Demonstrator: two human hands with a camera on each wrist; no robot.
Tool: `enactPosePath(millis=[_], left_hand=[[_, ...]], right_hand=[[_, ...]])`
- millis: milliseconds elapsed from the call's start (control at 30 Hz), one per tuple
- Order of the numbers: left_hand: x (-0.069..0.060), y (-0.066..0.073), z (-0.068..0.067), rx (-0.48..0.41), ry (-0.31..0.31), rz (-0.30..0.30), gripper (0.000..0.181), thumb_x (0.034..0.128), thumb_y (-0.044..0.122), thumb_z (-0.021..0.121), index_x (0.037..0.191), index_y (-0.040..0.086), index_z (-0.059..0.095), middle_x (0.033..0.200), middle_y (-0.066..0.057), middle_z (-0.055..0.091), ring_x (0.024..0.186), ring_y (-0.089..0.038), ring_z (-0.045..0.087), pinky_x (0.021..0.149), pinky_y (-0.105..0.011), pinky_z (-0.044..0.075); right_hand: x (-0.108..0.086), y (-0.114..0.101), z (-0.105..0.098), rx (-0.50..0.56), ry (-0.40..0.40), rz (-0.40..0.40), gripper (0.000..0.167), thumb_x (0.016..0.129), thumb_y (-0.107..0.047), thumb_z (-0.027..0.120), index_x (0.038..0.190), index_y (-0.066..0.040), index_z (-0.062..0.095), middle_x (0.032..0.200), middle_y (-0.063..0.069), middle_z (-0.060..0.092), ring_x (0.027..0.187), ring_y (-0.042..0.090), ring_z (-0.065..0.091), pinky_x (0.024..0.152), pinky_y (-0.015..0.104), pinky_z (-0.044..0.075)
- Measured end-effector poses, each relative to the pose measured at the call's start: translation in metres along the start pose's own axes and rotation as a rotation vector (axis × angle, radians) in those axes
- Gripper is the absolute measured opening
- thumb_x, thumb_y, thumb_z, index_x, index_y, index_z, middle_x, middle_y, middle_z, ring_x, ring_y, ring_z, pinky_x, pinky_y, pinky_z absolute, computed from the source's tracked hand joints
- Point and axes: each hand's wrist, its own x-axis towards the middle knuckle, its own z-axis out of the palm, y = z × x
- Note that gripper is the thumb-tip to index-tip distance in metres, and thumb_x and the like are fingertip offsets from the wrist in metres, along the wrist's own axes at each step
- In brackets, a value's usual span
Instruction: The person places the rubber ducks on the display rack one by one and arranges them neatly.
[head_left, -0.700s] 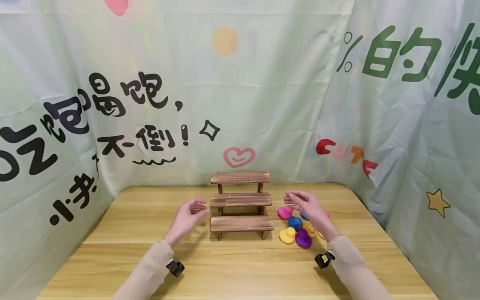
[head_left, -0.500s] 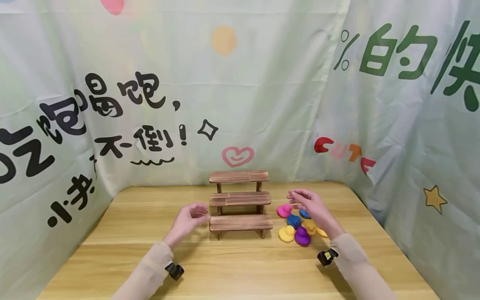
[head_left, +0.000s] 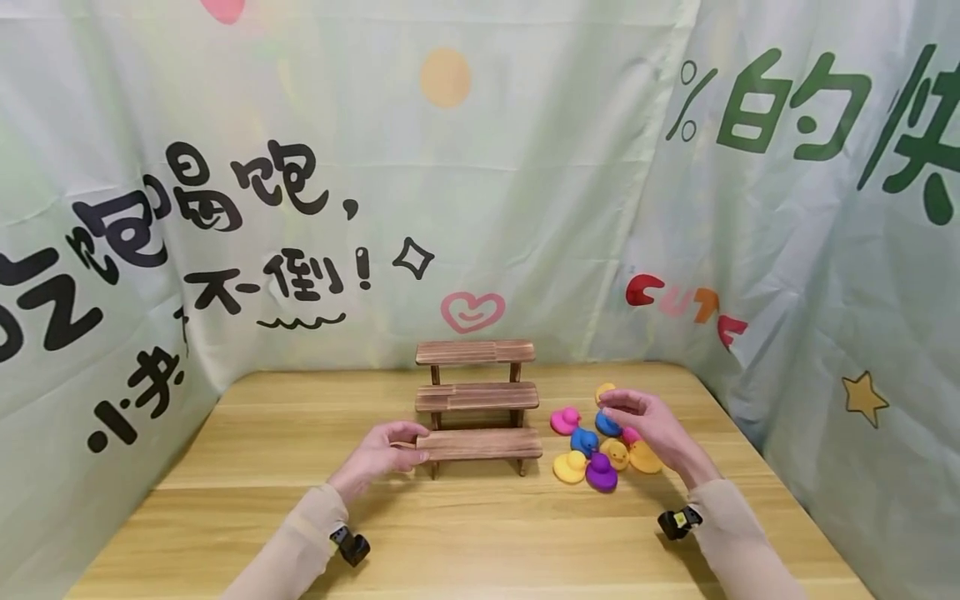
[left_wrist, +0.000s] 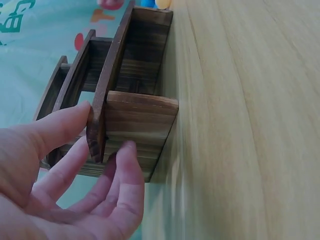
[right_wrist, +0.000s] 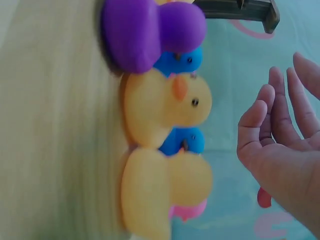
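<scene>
A small three-tier wooden step stand (head_left: 480,446) stands on the table. My left hand (head_left: 386,454) is at the left end of its lowest board. In the left wrist view, the thumb (left_wrist: 75,120) lies at one face of that board and the curled fingers (left_wrist: 127,175) come round the other. To the right of the stand sits a cluster of rubber ducks: a purple duck (head_left: 602,473), a pink duck (head_left: 566,421), a blue duck (head_left: 584,442) and several yellow ones. My right hand (head_left: 651,423) hovers over the back of the cluster, fingers loosely bent, holding nothing.
The wooden table (head_left: 480,533) has rounded back corners. Printed pale green cloth (head_left: 540,208) hangs close behind it and along both sides. A black wrist camera (head_left: 678,522) sits on the right sleeve, another camera (head_left: 350,546) on the left.
My left hand has moved right and slightly down onto the end of the lowest board. My right hand has shifted right and away from the stand, uncovering more ducks. The stand stays put.
</scene>
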Motion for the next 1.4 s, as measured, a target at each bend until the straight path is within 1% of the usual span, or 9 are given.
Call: enactPosePath(millis=[133, 300, 367, 600, 733, 933, 1033, 1167, 1400], left_hand=[[0.002, 0.001, -0.001, -0.015, -0.018, -0.006, 0.047, 0.0812, 0.008, 0.077, 0.125, 0.001, 0.061, 0.125, -0.023, 0.054, 0.083, -0.025, 0.067, 0.073, -0.039, 0.060], [0.002, 0.002, 0.000, -0.023, -0.022, -0.013, 0.054, 0.0797, 0.006, 0.078, 0.129, 0.000, 0.059, 0.127, -0.026, 0.052, 0.081, -0.025, 0.066, 0.073, -0.039, 0.060], [0.001, 0.002, 0.000, -0.031, -0.027, -0.026, 0.055, 0.0792, 0.004, 0.077, 0.130, -0.001, 0.058, 0.126, -0.027, 0.052, 0.080, -0.025, 0.066, 0.072, -0.039, 0.060], [0.003, 0.004, 0.000, -0.048, -0.051, -0.053, 0.055, 0.0802, 0.001, 0.076, 0.131, 0.000, 0.056, 0.108, -0.018, 0.052, 0.079, -0.025, 0.066, 0.074, -0.038, 0.061], [0.005, 0.004, -0.001, -0.074, -0.089, -0.071, 0.055, 0.0816, -0.001, 0.074, 0.133, 0.000, 0.054, 0.095, -0.012, 0.053, 0.078, -0.025, 0.068, 0.076, -0.040, 0.061], [0.004, 0.003, -0.002, -0.080, -0.118, -0.089, 0.056, 0.0828, 0.000, 0.073, 0.135, 0.000, 0.051, 0.087, -0.010, 0.061, 0.072, -0.023, 0.067, 0.075, -0.041, 0.062], [0.005, 0.005, -0.002, -0.081, -0.124, -0.091, 0.056, 0.0830, -0.001, 0.072, 0.135, -0.001, 0.051, 0.085, -0.008, 0.059, 0.070, -0.021, 0.067, 0.074, -0.041, 0.062], [0.004, 0.007, -0.001, -0.084, -0.123, -0.089, 0.055, 0.0829, -0.002, 0.073, 0.134, -0.001, 0.052, 0.082, -0.005, 0.054, 0.068, -0.019, 0.066, 0.073, -0.040, 0.062], [0.004, 0.008, -0.003, -0.088, -0.127, -0.082, 0.055, 0.0833, -0.003, 0.072, 0.134, -0.002, 0.051, 0.081, -0.005, 0.055, 0.068, -0.020, 0.066, 0.074, -0.041, 0.062]], right_hand=[[-0.005, 0.002, -0.007, -0.020, 0.012, -0.017, 0.049, 0.095, -0.025, 0.066, 0.131, 0.006, 0.054, 0.130, 0.021, 0.059, 0.105, 0.007, 0.062, 0.094, 0.025, 0.053], [-0.011, 0.002, -0.017, -0.024, 0.022, -0.011, 0.050, 0.094, -0.024, 0.066, 0.131, 0.008, 0.053, 0.120, 0.003, 0.065, 0.103, 0.001, 0.060, 0.091, 0.022, 0.053], [-0.013, 0.003, -0.022, -0.033, 0.017, -0.011, 0.048, 0.095, -0.022, 0.065, 0.130, 0.008, 0.054, 0.118, 0.000, 0.066, 0.103, 0.001, 0.060, 0.089, 0.020, 0.053], [-0.021, 0.013, -0.039, -0.155, 0.000, 0.036, 0.044, 0.095, -0.022, 0.066, 0.126, 0.008, 0.058, 0.120, 0.016, 0.066, 0.100, 0.011, 0.063, 0.086, 0.027, 0.055], [-0.025, 0.018, -0.045, -0.203, -0.033, 0.068, 0.044, 0.093, -0.023, 0.067, 0.124, 0.008, 0.060, 0.121, 0.023, 0.065, 0.100, 0.012, 0.064, 0.085, 0.023, 0.052], [-0.027, 0.026, -0.048, -0.194, -0.120, 0.063, 0.047, 0.091, -0.019, 0.070, 0.127, 0.009, 0.059, 0.128, 0.027, 0.060, 0.099, 0.007, 0.060, 0.083, 0.020, 0.053], [-0.028, 0.028, -0.049, -0.193, -0.140, 0.068, 0.046, 0.090, -0.017, 0.070, 0.127, 0.009, 0.059, 0.134, 0.030, 0.055, 0.101, 0.008, 0.059, 0.081, 0.020, 0.053], [-0.029, 0.032, -0.049, -0.208, -0.155, 0.095, 0.045, 0.089, -0.017, 0.072, 0.125, 0.008, 0.061, 0.133, 0.030, 0.055, 0.097, 0.011, 0.056, 0.077, 0.021, 0.054], [-0.029, 0.033, -0.048, -0.245, -0.128, 0.123, 0.044, 0.088, -0.017, 0.073, 0.124, 0.007, 0.062, 0.124, 0.022, 0.060, 0.094, 0.015, 0.054, 0.073, 0.024, 0.054]])
